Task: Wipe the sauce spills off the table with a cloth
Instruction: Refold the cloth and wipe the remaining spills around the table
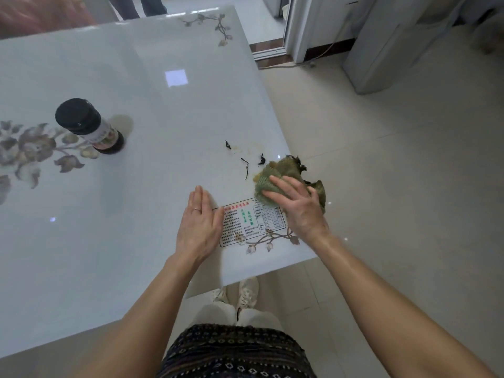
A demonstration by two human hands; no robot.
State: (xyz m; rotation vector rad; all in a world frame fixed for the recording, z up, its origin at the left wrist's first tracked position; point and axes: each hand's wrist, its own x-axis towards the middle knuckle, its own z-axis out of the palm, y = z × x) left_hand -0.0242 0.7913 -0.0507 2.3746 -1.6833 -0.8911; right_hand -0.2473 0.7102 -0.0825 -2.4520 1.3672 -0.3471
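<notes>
A dark woven garment with small diamond patterns (234,353) lies nearest, and two bare forearms reach from it over a glossy pale table (109,255) with a smooth, glass-like top and printed grey-brown flowers. The left hand (197,225) is flat, its fingers straight and pressed together, with a thin ring (197,210) on one finger; I cannot tell if it touches the surface. The right hand (298,207) is spread, its fingers pressing down on a crumpled green ribbed cloth (283,170) stained yellow-brown, near the table's right edge. Just beyond the cloth and to its left lie the sauce spills (262,160): thin black shreds and a faint yellowish smear. Between the hands is a rectangular printed label (251,222). Far to the left of the left hand stands a round dark bottle with a black ribbed cap (90,126).
</notes>
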